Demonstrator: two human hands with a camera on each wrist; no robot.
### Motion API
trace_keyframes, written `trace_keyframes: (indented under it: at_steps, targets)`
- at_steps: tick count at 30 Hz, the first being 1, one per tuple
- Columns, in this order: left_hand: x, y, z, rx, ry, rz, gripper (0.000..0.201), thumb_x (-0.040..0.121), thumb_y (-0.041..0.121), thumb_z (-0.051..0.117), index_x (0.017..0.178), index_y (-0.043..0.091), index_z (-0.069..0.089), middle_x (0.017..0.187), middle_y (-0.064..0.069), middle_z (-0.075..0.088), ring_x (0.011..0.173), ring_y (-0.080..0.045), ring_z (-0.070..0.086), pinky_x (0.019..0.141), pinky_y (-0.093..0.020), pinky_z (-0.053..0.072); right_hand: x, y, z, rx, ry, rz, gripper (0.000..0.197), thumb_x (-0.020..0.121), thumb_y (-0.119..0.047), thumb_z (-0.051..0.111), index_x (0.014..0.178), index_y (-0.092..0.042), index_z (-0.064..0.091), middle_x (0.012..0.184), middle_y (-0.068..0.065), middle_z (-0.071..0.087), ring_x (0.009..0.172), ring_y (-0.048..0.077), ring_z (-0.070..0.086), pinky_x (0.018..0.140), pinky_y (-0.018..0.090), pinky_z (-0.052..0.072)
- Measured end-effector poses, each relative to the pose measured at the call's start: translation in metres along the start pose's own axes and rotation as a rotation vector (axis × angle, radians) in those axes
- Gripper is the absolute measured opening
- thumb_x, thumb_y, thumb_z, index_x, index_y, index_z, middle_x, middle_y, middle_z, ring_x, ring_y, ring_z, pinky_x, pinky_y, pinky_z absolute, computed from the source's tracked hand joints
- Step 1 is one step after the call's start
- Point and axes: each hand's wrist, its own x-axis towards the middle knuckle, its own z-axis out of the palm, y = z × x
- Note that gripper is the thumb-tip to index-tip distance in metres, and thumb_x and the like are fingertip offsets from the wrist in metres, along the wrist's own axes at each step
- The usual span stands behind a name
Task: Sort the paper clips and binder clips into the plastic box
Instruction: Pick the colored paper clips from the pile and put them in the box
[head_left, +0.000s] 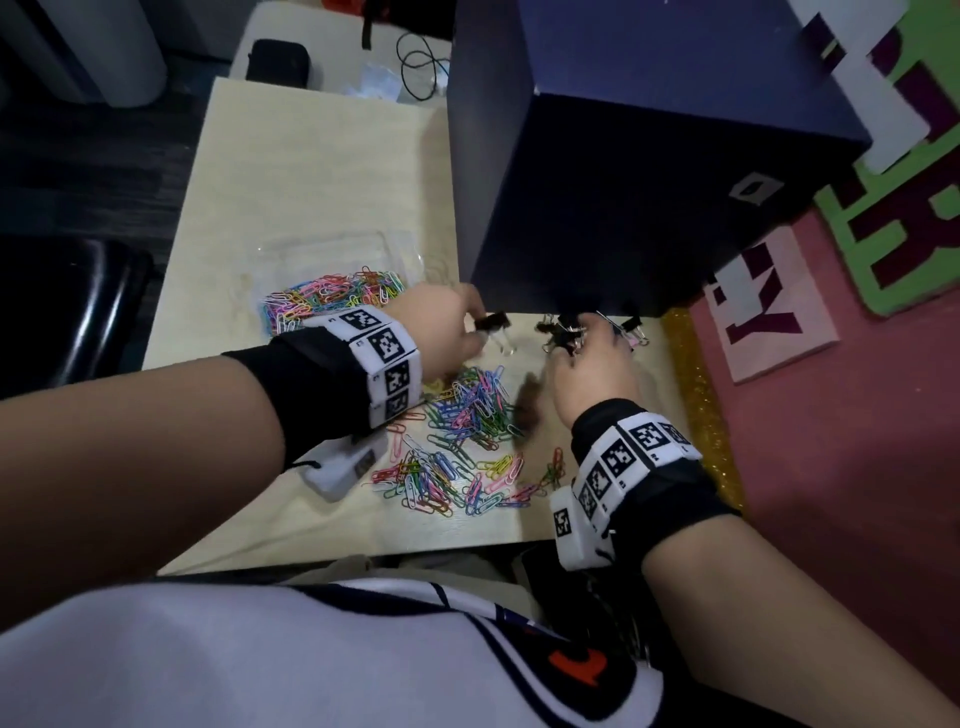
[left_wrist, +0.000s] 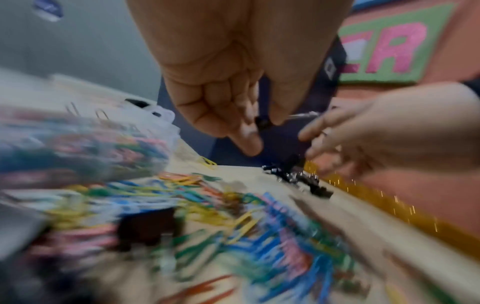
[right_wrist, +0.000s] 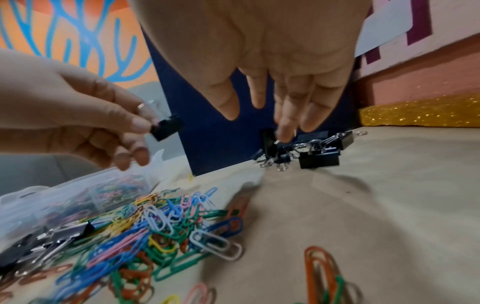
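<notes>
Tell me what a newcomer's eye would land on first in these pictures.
First, the bright heap of coloured paper clips strewn across the near middle of the wooden table, with more heaped in the clear plastic box to its left. Next, the left hand pinching a black binder clip above the table, while the right hand reaches into a cluster of binder clips beside the dark blue box.

Dim indoor light, wide-angle edge bending; left wrist view heavily motion-blurred, perhaps unreadable.
</notes>
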Motion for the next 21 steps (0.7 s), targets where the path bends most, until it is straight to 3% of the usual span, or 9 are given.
trace_keyframes:
  at_steps: [3, 7, 11, 16, 21]
  targets:
    - [0.010, 0.004, 0.010, 0.032, -0.007, -0.004, 0.044, 0.094, 0.030, 0.051, 0.136, 0.017, 0.046, 0.114, -0.005, 0.067, 0.105, -0.026, 0.061, 0.088, -0.034, 0.051, -0.001, 0.005, 0.004, -0.050, -0.030, 0.007, 0.038, 0.095, -0.021, 0.048, 0.132, -0.017, 0.045, 0.136, 0.012, 0.041, 0.112, 0.031, 0.053, 0.091, 0.036, 0.045]
    - [0.014, -0.001, 0.020, 0.191, -0.117, 0.001, 0.039, 0.095, 0.018, 0.043, 0.134, 0.016, 0.047, 0.129, -0.010, 0.055, 0.111, -0.030, 0.058, 0.090, -0.037, 0.051, -0.007, 0.003, 0.012, -0.134, -0.141, -0.116, 0.022, 0.094, -0.019, 0.047, 0.113, -0.018, 0.058, 0.122, 0.008, 0.050, 0.103, 0.026, 0.056, 0.084, 0.031, 0.046]
    - [0.012, -0.007, 0.021, 0.318, -0.237, -0.021, 0.035, 0.092, 0.017, 0.044, 0.124, 0.008, 0.050, 0.137, -0.012, 0.046, 0.114, -0.032, 0.055, 0.094, -0.042, 0.049, -0.011, -0.003, 0.021, -0.120, -0.206, -0.234, 0.019, 0.093, -0.015, 0.047, 0.106, -0.020, 0.060, 0.116, 0.004, 0.053, 0.101, 0.022, 0.056, 0.082, 0.026, 0.043]
    - [-0.002, -0.006, 0.029, 0.425, -0.395, 0.060, 0.042, 0.096, 0.023, 0.041, 0.136, 0.012, 0.046, 0.152, -0.004, 0.031, 0.126, -0.025, 0.048, 0.103, -0.040, 0.044, -0.005, -0.020, 0.021, -0.191, -0.269, -0.329, 0.034, 0.093, -0.010, 0.044, 0.124, -0.018, 0.056, 0.130, 0.004, 0.048, 0.117, 0.023, 0.049, 0.094, 0.027, 0.040]
    - [-0.024, -0.018, 0.019, 0.256, -0.267, 0.117, 0.047, 0.094, 0.022, 0.044, 0.140, 0.019, 0.041, 0.148, -0.003, 0.039, 0.127, -0.025, 0.047, 0.105, -0.038, 0.041, 0.012, -0.057, 0.027, -0.225, -0.390, -0.376, 0.053, 0.089, -0.004, 0.046, 0.140, -0.018, 0.042, 0.147, 0.001, 0.035, 0.131, 0.021, 0.041, 0.107, 0.030, 0.034]
